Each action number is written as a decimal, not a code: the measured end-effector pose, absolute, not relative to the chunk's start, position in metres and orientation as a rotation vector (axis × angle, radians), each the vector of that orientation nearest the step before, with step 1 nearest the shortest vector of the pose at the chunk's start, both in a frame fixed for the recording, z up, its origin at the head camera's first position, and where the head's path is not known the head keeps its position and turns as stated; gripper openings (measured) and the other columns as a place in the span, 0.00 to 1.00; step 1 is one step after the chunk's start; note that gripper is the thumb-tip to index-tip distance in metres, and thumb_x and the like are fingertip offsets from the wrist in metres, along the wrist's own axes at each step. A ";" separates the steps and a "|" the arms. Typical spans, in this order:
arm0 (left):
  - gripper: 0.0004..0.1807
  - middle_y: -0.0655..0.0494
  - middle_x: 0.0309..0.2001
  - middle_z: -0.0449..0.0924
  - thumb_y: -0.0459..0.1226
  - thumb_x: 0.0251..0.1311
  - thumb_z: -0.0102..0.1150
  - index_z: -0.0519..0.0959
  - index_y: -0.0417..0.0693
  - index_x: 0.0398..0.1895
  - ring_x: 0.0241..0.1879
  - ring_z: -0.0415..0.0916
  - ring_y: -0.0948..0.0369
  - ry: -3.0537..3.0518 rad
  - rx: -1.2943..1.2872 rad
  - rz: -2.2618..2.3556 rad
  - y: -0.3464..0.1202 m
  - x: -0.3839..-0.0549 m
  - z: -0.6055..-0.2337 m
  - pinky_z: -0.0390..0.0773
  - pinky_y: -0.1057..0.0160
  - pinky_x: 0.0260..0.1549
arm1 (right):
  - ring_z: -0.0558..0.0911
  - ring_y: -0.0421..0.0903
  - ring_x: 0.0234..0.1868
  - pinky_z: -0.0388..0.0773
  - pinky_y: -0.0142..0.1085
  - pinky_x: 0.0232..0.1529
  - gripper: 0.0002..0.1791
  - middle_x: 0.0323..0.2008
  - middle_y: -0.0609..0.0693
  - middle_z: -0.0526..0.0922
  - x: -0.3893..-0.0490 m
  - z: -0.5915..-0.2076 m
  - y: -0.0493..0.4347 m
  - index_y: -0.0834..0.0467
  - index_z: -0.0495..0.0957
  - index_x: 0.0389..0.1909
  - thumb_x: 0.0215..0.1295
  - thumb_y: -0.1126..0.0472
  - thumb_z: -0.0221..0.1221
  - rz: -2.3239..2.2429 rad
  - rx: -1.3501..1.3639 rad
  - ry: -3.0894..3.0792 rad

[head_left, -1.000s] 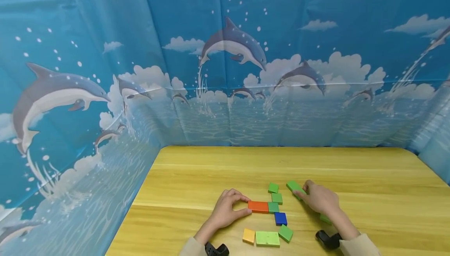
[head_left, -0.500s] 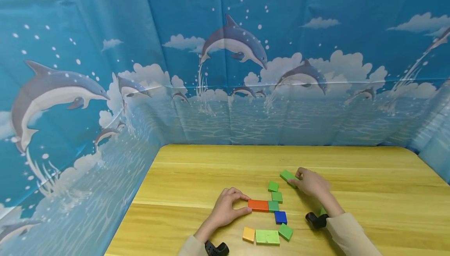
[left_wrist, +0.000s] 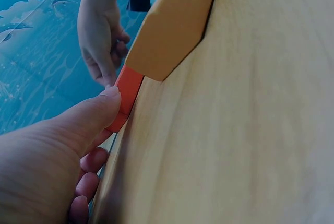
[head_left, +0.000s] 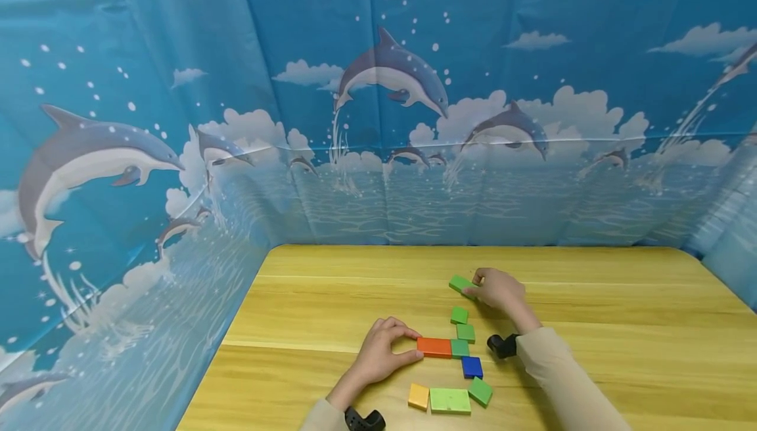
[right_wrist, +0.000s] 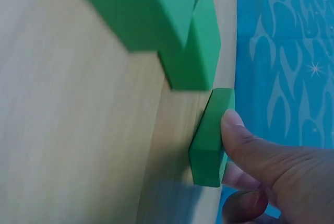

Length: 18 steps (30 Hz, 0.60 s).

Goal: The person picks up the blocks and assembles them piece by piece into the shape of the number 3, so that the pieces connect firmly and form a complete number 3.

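My left hand (head_left: 380, 356) pinches the left end of a red rectangular block (head_left: 435, 348) lying on the table; its thumb covers that end in the left wrist view. Farther back, my right hand (head_left: 500, 288) grips a long green block (head_left: 459, 283) between thumb and fingers, low over the wood. Below that block come a small green block (head_left: 459, 315) and a second green square (head_left: 466, 333). A darker green square (head_left: 459, 349) adjoins the red block's right end. A blue square (head_left: 472, 367) sits just beneath it.
Nearest me, an orange block (head_left: 418, 396), a light green rectangle (head_left: 450, 401) and a tilted green square (head_left: 480, 392) lie in a row. Behind the wooden table (head_left: 355, 286) hangs a blue dolphin-printed sheet (head_left: 355, 207).
My right hand has carried the long green block leftward and away from me, to a spot behind the small green squares. My left hand has stayed at the red block.
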State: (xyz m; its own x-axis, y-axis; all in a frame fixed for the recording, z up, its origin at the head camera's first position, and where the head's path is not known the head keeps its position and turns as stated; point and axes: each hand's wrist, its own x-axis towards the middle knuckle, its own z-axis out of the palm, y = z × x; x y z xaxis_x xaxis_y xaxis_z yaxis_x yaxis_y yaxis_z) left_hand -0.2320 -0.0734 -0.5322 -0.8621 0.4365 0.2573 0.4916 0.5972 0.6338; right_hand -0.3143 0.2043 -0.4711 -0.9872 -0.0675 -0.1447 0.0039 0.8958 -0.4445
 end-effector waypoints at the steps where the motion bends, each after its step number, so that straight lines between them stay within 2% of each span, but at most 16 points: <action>1: 0.18 0.71 0.42 0.71 0.57 0.55 0.62 0.83 0.62 0.45 0.43 0.64 0.67 -2.740 -0.797 -1.124 -0.074 -0.232 -0.532 0.67 0.62 0.44 | 0.66 0.45 0.21 0.60 0.37 0.23 0.17 0.20 0.48 0.71 -0.316 -0.471 0.201 0.55 0.76 0.39 0.60 0.45 0.62 -0.687 -0.052 2.905; 9: 0.18 0.71 0.42 0.71 0.58 0.55 0.61 0.83 0.63 0.45 0.44 0.64 0.67 -2.732 -0.807 -1.119 -0.075 -0.232 -0.533 0.67 0.62 0.44 | 0.69 0.46 0.23 0.62 0.39 0.23 0.17 0.27 0.47 0.77 -0.320 -0.473 0.180 0.54 0.78 0.39 0.59 0.46 0.64 -0.751 -0.097 2.894; 18: 0.18 0.70 0.41 0.72 0.57 0.55 0.62 0.83 0.62 0.44 0.43 0.64 0.66 -2.725 -0.819 -1.128 -0.075 -0.231 -0.531 0.67 0.63 0.43 | 0.70 0.46 0.22 0.62 0.39 0.24 0.15 0.21 0.47 0.74 -0.320 -0.473 0.165 0.51 0.80 0.37 0.56 0.45 0.66 -0.798 -0.154 2.873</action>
State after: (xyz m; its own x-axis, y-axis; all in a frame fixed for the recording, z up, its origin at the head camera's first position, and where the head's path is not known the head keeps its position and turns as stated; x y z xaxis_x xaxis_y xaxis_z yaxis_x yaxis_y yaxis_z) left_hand -0.2312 -0.0746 -0.5310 -0.8538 0.4457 0.2691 0.5054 0.5858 0.6336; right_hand -0.3205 0.1651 -0.4734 -0.9826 -0.1401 -0.1220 -0.0571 0.8526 -0.5194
